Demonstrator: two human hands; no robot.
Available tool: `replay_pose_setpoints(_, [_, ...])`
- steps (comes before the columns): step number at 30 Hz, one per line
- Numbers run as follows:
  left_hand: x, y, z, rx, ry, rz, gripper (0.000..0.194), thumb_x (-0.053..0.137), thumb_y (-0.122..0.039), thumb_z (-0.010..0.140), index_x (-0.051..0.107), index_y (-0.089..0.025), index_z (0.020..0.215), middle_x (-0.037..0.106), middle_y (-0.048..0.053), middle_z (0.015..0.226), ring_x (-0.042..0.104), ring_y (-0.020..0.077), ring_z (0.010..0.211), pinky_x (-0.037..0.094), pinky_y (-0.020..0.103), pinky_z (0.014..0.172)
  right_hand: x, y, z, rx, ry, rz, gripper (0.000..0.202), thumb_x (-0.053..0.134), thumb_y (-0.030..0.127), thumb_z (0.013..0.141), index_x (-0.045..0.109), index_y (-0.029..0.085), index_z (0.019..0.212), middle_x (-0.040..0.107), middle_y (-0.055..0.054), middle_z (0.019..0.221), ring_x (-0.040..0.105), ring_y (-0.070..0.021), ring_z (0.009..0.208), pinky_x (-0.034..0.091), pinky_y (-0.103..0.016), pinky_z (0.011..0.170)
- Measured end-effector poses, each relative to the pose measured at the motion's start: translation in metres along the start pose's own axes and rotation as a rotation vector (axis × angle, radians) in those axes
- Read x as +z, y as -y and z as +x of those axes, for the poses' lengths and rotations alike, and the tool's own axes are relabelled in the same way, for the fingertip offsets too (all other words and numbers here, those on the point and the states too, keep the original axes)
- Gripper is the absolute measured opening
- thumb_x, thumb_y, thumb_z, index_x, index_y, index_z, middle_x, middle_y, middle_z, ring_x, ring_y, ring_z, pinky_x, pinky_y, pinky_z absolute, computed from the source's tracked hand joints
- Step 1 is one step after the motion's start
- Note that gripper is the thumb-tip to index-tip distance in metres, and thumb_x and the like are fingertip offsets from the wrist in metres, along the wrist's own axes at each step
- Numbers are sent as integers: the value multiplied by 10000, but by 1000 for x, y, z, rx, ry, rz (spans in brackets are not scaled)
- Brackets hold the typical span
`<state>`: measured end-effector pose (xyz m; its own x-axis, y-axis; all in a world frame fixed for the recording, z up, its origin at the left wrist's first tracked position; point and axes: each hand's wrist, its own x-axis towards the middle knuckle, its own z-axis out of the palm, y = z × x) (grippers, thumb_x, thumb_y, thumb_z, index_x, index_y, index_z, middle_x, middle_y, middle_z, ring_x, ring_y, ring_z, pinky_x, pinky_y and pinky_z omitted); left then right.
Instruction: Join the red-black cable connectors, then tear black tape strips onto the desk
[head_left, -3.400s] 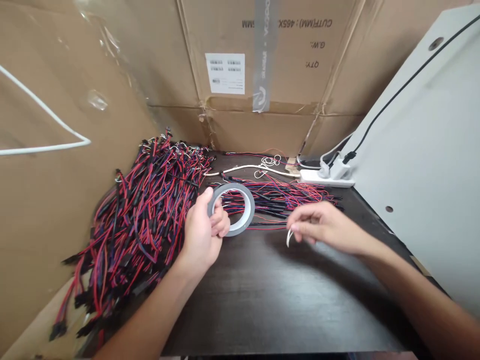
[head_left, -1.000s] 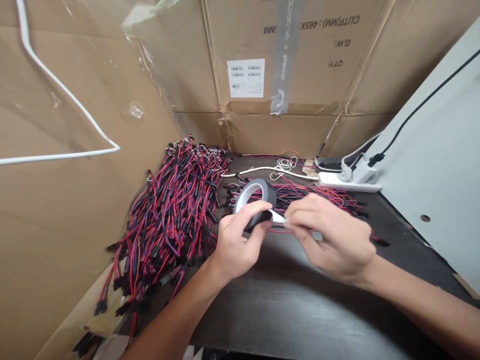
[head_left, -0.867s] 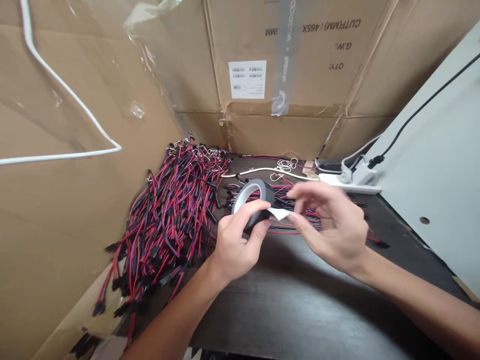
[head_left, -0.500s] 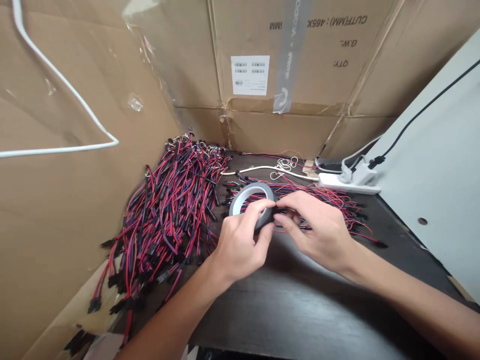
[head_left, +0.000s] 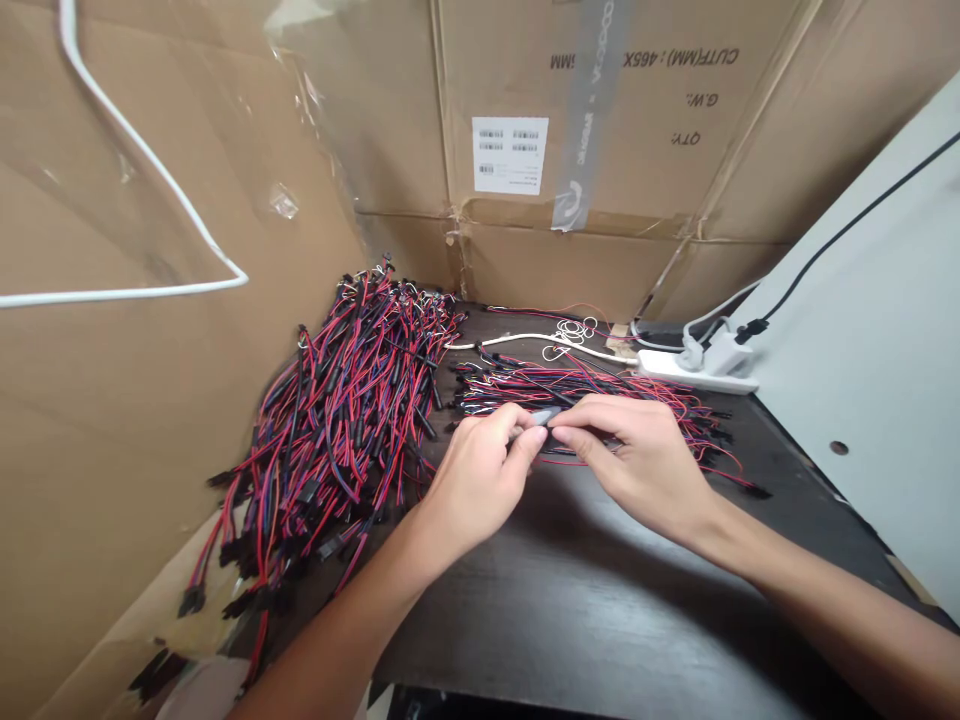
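My left hand (head_left: 487,465) is closed on a roll of grey tape (head_left: 546,416). Only a small grey part of the roll shows between the hands; the rest is behind my fingers. Close against it on the right, my right hand (head_left: 637,450) has thumb and forefinger pinched together at the tape's edge. What lies between those right fingertips is too small and covered to make out. Just beyond both hands, a row of red, blue and black wire leads (head_left: 585,382) lies across the dark table (head_left: 570,600).
A tall heap of red and purple wires with black connectors (head_left: 352,400) rises at the left. A white power strip (head_left: 697,371) with plugs sits at the back right. Cardboard (head_left: 510,260) walls the back and left; a white panel (head_left: 885,330) stands at right.
The tape roll, whose ring faced me before, has turned and dropped behind my fingers, so only a sliver shows. Both hands stay close together, and the view has shifted slightly.
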<state>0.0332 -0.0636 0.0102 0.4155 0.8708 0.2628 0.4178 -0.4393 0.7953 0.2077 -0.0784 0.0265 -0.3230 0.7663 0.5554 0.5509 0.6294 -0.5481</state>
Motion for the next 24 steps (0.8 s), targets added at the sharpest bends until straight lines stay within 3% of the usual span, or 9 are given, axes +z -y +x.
replay_pose_setpoints(5, [-4,3,2,-222,268,-441,145,441,-336,919,400,-203,879,608,-15,638,565,130,538,432,232,538,2,-1,0,3,9,12,189,554,97,869,687,172,758,698,-21,710,627,-136,624,487,-250,593])
replay_pose_setpoints(9, [-5,0,5,-267,300,-439,224,454,-337,871,456,-181,712,410,-63,499,346,81,440,262,201,445,0,3,2,26,27,-1,193,548,127,873,700,182,767,717,-27,735,644,-149,640,500,-268,610])
replay_pose_setpoints(13, [-2,-3,4,-236,201,-373,340,421,-336,878,412,-177,578,349,-56,487,288,78,451,226,219,451,1,5,1,3,26,-41,199,544,134,880,705,184,776,715,-27,723,646,-150,630,501,-265,601])
replay_pose_setpoints(20, [-10,-1,0,-16,-148,-4,364,447,-307,896,458,-165,561,335,-47,506,306,78,458,196,239,465,-8,-2,-1,-73,-107,-308,206,526,124,881,662,172,733,704,-40,704,628,-152,602,483,-272,590])
replay_pose_setpoints(24, [-14,-3,0,90,-157,165,327,450,-272,899,550,-161,609,372,-45,499,330,83,450,219,244,480,-16,4,3,35,-54,-130,89,563,150,855,639,169,814,686,-33,710,607,-141,594,472,-255,553])
